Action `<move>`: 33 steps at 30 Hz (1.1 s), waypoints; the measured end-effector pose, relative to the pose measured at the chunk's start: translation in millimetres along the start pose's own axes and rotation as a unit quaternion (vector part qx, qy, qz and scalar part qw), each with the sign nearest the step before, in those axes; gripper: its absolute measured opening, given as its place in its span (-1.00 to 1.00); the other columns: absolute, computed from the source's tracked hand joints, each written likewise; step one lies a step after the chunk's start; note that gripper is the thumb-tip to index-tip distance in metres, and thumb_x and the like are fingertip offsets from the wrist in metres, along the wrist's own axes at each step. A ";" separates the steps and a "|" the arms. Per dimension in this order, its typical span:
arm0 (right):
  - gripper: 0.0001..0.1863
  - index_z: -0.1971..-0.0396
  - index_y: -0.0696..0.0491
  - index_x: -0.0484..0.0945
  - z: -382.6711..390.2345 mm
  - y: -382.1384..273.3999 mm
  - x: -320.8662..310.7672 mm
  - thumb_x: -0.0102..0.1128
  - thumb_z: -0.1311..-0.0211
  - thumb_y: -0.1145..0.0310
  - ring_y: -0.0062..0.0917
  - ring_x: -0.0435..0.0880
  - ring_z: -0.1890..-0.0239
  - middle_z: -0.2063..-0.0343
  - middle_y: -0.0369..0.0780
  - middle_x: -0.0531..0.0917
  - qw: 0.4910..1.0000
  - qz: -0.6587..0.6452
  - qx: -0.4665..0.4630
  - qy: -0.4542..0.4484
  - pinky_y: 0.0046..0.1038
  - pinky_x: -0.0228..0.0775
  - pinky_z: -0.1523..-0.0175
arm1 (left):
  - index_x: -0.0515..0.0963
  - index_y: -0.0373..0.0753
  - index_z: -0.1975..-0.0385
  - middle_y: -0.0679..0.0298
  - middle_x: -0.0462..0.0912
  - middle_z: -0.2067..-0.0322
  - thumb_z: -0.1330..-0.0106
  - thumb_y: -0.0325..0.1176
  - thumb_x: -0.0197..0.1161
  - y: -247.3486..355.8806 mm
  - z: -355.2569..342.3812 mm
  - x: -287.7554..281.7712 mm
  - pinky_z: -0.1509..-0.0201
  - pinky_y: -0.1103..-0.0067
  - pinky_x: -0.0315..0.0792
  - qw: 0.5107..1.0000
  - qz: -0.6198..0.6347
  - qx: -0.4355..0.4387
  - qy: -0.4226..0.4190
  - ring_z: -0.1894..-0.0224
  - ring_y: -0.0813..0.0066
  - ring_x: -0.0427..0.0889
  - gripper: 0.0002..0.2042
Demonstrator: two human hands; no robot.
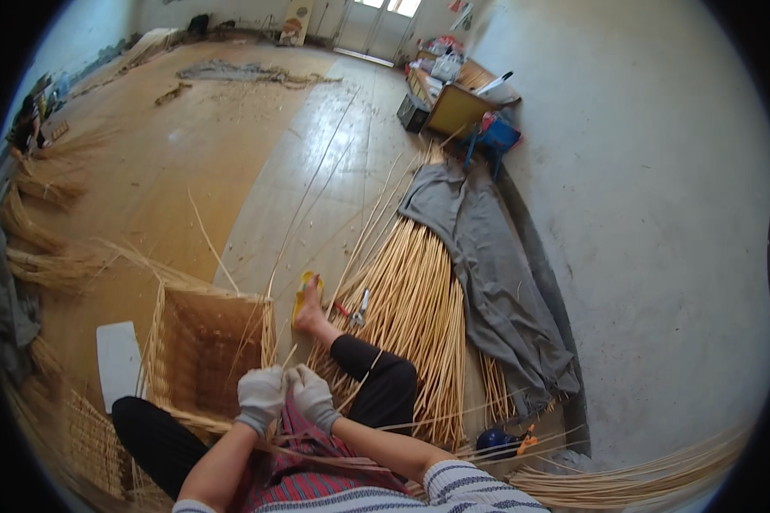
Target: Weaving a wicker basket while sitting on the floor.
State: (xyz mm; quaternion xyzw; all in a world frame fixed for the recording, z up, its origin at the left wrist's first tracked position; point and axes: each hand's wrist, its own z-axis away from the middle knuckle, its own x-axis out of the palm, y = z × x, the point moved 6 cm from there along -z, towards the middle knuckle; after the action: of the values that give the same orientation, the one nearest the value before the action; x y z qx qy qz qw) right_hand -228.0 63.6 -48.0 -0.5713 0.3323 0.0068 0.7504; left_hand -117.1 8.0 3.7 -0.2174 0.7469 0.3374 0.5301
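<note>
Here, the gloved left hand (261,398) and right hand (312,398) are clenched close together around a pale cane (290,354), just beside the woven basket (201,333), at its right side.

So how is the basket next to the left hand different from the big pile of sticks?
The basket is woven into a box shape, while the stick pile is loose and unwoven. The basket is hollow with an open mouth; the stick pile lies spread like a fan. The basket has no cloth over it, but the stick pile is partly covered by grey cloth. Both are a pale yellowish brown.
</note>
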 end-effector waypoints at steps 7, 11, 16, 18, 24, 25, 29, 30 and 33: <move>-0.91 0.36 0.02 0.56 -23.8 -37.1 -38.2 0.13 -0.17 0.37 -0.13 0.63 0.36 0.47 -0.09 0.61 0.950 0.178 -0.257 -0.022 -0.22 0.50 0.23 | 0.47 -0.14 0.40 0.04 0.61 0.46 -0.36 -0.16 0.08 2.3 -20.4 -14.3 0.31 0.12 0.45 0.994 0.067 -0.041 -0.079 0.37 -0.04 0.61 -0.79; -0.90 0.39 -0.01 0.53 -31.5 -53.4 -44.9 0.16 -0.05 0.36 -0.31 0.64 0.40 0.51 -0.20 0.59 0.853 0.311 -0.412 -0.075 -0.32 0.50 0.30 | 0.46 -0.16 0.44 0.08 0.60 0.48 -0.36 -0.18 0.11 -0.2 -5.3 -11.1 0.33 0.19 0.45 0.995 0.078 -0.020 -0.063 0.38 0.00 0.60 -0.79; -0.88 0.44 -0.04 0.51 -39.4 -58.7 -38.8 0.20 -0.01 0.29 -0.42 0.64 0.41 0.54 -0.30 0.55 0.748 0.375 -0.535 -0.115 -0.36 0.47 0.41 | 0.47 -0.16 0.46 0.11 0.60 0.50 -0.31 -0.23 0.15 6.8 -6.9 -12.4 0.35 0.24 0.45 0.996 0.071 -0.005 -0.051 0.41 0.04 0.61 -0.82; -0.86 0.43 -0.04 0.52 -44.0 -65.6 -37.8 0.21 0.02 0.29 -0.42 0.64 0.41 0.53 -0.30 0.56 0.744 0.350 -0.552 -0.138 -0.37 0.47 0.44 | 0.47 -0.16 0.49 0.12 0.59 0.53 -0.29 -0.23 0.16 4.2 -5.4 -10.5 0.36 0.24 0.46 0.996 0.075 -0.015 -0.043 0.44 0.06 0.61 -0.82; -0.87 0.40 -0.01 0.53 -48.2 -66.4 -33.6 0.19 0.00 0.36 -0.33 0.65 0.42 0.54 -0.27 0.57 0.759 0.344 -0.514 -0.205 -0.31 0.50 0.36 | 0.52 -0.12 0.52 0.16 0.61 0.58 -0.28 -0.19 0.17 2.1 -4.6 -5.9 0.42 0.27 0.47 0.998 0.051 -0.012 -0.035 0.52 0.14 0.62 -0.80; -0.87 0.40 -0.01 0.53 -43.3 -65.0 -31.3 0.19 0.00 0.36 -0.33 0.65 0.42 0.54 -0.27 0.57 0.760 0.344 -0.510 -0.210 -0.31 0.50 0.36 | 0.51 -0.12 0.53 0.17 0.61 0.58 -0.28 -0.19 0.17 0.8 -3.8 -5.4 0.42 0.27 0.47 0.998 0.049 -0.015 -0.028 0.52 0.13 0.62 -0.80; -0.90 0.42 0.03 0.55 -36.1 -49.8 -25.4 0.12 -0.14 0.33 -0.24 0.72 0.37 0.45 -0.15 0.69 0.860 0.366 -0.288 -0.209 -0.22 0.54 0.32 | 0.50 -0.12 0.55 0.16 0.59 0.60 -0.28 -0.20 0.17 0.6 -5.9 -4.0 0.42 0.28 0.47 0.998 0.056 -0.019 -0.019 0.54 0.14 0.61 -0.79; -0.87 0.42 0.04 0.54 -32.6 -47.5 -25.0 0.11 -0.19 0.31 -0.19 0.72 0.36 0.43 -0.14 0.70 0.877 0.355 -0.249 -0.208 -0.20 0.54 0.31 | 0.49 -0.12 0.55 0.16 0.59 0.61 -0.28 -0.20 0.17 -1.0 -5.1 -2.9 0.42 0.28 0.46 0.998 0.061 -0.022 -0.027 0.53 0.14 0.61 -0.79; -0.77 0.32 0.11 0.57 -17.4 -36.9 -21.0 0.08 -0.34 0.25 -0.26 0.72 0.35 0.44 -0.11 0.69 0.927 0.299 -0.125 -0.190 -0.30 0.54 0.25 | 0.48 -0.12 0.55 0.17 0.58 0.62 -0.27 -0.19 0.18 0.2 -6.5 -4.2 0.41 0.29 0.47 0.997 0.060 -0.021 -0.036 0.53 0.15 0.61 -0.78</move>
State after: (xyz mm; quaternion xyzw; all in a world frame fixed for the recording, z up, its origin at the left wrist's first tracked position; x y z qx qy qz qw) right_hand -238.6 43.5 -8.1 -0.5224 0.3358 0.3805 0.6853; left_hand -119.9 3.2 9.1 -0.1712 0.7317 0.3921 0.5306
